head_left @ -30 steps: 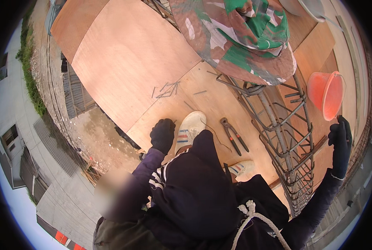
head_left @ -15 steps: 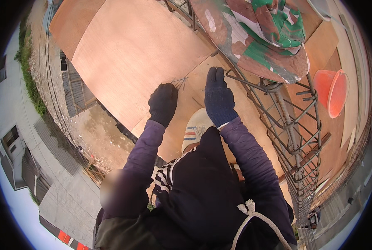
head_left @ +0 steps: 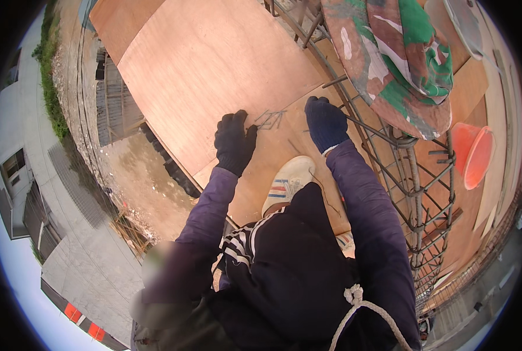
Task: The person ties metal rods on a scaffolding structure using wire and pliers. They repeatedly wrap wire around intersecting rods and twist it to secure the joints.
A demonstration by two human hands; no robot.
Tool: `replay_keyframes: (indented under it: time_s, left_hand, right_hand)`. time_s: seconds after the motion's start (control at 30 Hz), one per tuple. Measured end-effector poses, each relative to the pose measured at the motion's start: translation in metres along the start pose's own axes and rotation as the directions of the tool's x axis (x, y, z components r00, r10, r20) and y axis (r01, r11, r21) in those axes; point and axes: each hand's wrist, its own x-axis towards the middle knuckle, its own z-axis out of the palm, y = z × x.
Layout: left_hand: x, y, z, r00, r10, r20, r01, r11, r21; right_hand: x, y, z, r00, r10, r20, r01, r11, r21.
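Just left of several loose grey nails (head_left: 269, 120) on the plywood sheets (head_left: 202, 70) is my left hand (head_left: 236, 140), dark-gloved, its fingers apart and nothing visible in it. Right of the nails, my right hand (head_left: 325, 121) has its gloved fingers curled down on the board beside the rebar cage (head_left: 410, 187); whatever it may hold is hidden. A white striped shoe (head_left: 290, 175) stands between my forearms, with a thin bent wire (head_left: 331, 206) beside it. The pliers seen earlier are out of sight near my right forearm.
A camouflage hat (head_left: 389, 64) lies on the cage at upper right, with a red bucket (head_left: 471, 155) below it. A pale container (head_left: 457, 26) sits behind. The board's left edge (head_left: 173, 161) drops to muddy ground and corrugated sheets (head_left: 112, 102). A white rope (head_left: 354, 298) hangs from me.
My right hand swung in from the far right to the board and has curled its fingers. My left hand moved up toward the nails and spread its fingers. The view shifted slightly.
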Motion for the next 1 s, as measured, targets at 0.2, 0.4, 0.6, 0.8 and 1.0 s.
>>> replay_keyframes:
  time_s: [0.2, 0.4, 0.6, 0.8, 1.0]
  left_hand:
    - [-0.010, 0.031, 0.012, 0.997, 0.068, 0.045, -0.067, 0.998, -0.020]
    - [0.001, 0.042, 0.007, 0.991, 0.007, 0.134, -0.011, 1.000, 0.029]
    - [-0.001, 0.051, 0.023, 0.992, 0.089, 0.094, -0.089, 0.996, 0.002]
    - [-0.009, 0.066, 0.041, 0.989, 0.039, 0.143, -0.051, 0.996, 0.080]
    - [0.002, 0.068, 0.038, 0.968, -0.001, 0.249, -0.021, 0.996, 0.087]
  right_hand:
    - [-0.031, 0.006, -0.001, 0.985, -0.162, -0.062, 0.173, 0.896, 0.409]
    - [-0.051, -0.004, 0.007, 0.967, -0.251, -0.045, 0.254, 0.962, 0.097]
    - [-0.062, -0.016, 0.022, 0.986, -0.155, -0.063, 0.152, 0.987, -0.056]
    - [-0.064, -0.018, 0.032, 0.988, -0.073, -0.139, 0.067, 0.997, -0.045]
    - [-0.067, -0.012, 0.031, 0.990, 0.007, -0.139, 0.022, 0.977, 0.210]
